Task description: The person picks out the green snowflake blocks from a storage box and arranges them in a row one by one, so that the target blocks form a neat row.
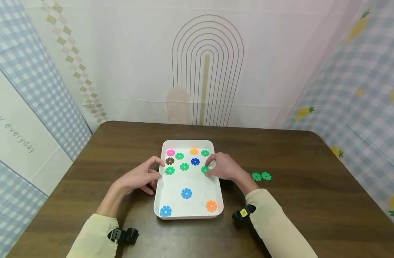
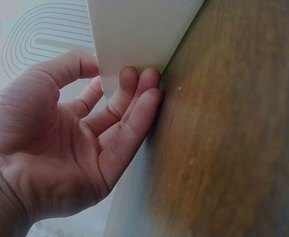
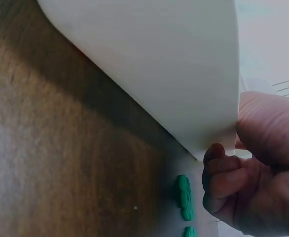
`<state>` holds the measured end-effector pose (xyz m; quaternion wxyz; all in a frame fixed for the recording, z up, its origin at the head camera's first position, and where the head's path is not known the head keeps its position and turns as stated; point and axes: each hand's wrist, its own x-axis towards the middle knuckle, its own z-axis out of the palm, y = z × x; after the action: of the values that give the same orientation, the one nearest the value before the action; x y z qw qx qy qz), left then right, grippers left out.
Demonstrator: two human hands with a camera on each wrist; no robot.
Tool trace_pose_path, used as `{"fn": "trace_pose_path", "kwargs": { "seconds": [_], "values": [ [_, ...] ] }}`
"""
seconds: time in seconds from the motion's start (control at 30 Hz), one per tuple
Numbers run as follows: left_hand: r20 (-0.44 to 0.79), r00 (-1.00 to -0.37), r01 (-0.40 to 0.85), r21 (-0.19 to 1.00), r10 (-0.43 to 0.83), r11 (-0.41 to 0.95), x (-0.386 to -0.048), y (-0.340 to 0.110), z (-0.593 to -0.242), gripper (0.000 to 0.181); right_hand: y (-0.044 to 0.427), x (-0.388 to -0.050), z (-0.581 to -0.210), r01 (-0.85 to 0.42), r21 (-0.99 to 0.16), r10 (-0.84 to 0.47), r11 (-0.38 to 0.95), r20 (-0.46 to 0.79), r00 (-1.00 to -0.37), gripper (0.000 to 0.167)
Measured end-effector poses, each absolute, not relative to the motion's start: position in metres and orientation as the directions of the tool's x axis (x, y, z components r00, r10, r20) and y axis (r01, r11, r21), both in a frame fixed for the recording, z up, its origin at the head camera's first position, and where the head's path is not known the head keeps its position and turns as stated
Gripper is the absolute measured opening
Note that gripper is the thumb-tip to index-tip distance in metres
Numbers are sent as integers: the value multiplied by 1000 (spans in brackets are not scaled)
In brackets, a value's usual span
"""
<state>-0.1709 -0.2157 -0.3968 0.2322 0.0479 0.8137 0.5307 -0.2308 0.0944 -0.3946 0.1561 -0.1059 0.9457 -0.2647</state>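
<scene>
A white tray [image 1: 200, 184] holds several flower-shaped discs in pink, brown, orange, blue and green. At its left wall, my left hand [image 1: 140, 176] grips the side, with thumb and index finger at the rim; in the left wrist view, the other fingers of the left hand [image 2: 85, 133] lie against the outer wall. My right hand [image 1: 225, 166] reaches over the right wall and has thumb and index finger at a green disc [image 1: 204, 170] inside. Seen from the right wrist, the other fingers of that hand [image 3: 258, 177] are curled outside the wall, which hides the disc.
Two green discs [image 1: 261, 176] lie side by side on the brown table [image 1: 290, 208], right of the tray. Behind the table's far edge hangs a pale patterned cloth [image 1: 135, 71], with checked cloth at both sides.
</scene>
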Motion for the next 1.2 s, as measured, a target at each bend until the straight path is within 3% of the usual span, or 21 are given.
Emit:
{"fn": "trace_pose_path", "kwargs": {
  "seconds": [0.6,1.0,1.2],
  "values": [
    [-325,-888,-172,891,325,421,-166,-218,-403,44,87,-231,-397,-115,-529,-303,841,-285,-909,25],
    [-309,-891,-153,894,331,422,-169,-216,-396,44,89,-234,-388,-168,-495,-328,852,-257,-909,23],
    [-309,-891,-152,893,332,423,-170,-214,-397,43,92,-227,-391,-204,-478,-322,854,-178,-930,24]
  ]
}}
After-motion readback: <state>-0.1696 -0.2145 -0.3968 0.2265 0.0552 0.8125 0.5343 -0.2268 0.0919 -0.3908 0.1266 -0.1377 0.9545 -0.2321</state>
